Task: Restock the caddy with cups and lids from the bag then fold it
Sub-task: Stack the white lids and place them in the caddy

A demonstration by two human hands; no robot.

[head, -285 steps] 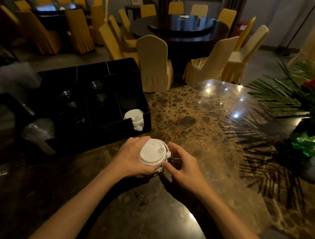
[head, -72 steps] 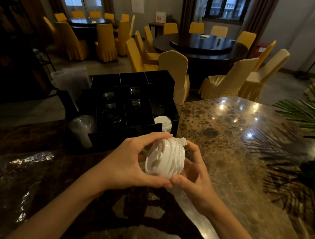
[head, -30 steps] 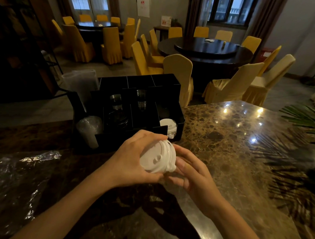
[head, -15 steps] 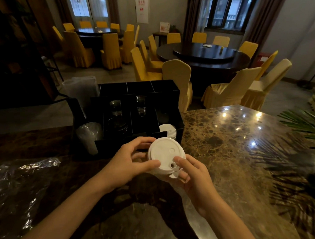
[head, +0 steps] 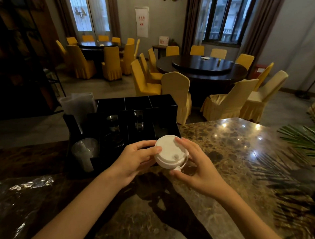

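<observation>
A stack of white lids (head: 169, 151) is held between both hands just above the near right corner of the caddy (head: 134, 105). The fingers (head: 151, 150) of the left hand (head: 135, 161) are curled against the stack's left edge, thumb across the rim. The fingers (head: 180, 141) of the right hand (head: 195, 164) are spread wide and cupped around its right and near side, one fingertip laid on the top lid. Neither hand is fully closed; the stack is pinched from two sides rather than enclosed.

Outward from the hands, the black caddy is seen standing on the bench (head: 225, 152), to the left of centre. Clear cups (head: 85, 152) are lodged in its near left compartment, and further clear stacks (head: 138, 120) can be made out in the middle compartments. The far row looks empty, though the light is poor. A crumpled clear plastic bag (head: 21, 188) is spread on the bench at the near left.

As a judgement, the restocking is well advanced: cups appear to be placed, and the lids are about to be lowered into the near right compartment, which is hidden behind them. The folding of the bag has not yet been begun.
</observation>
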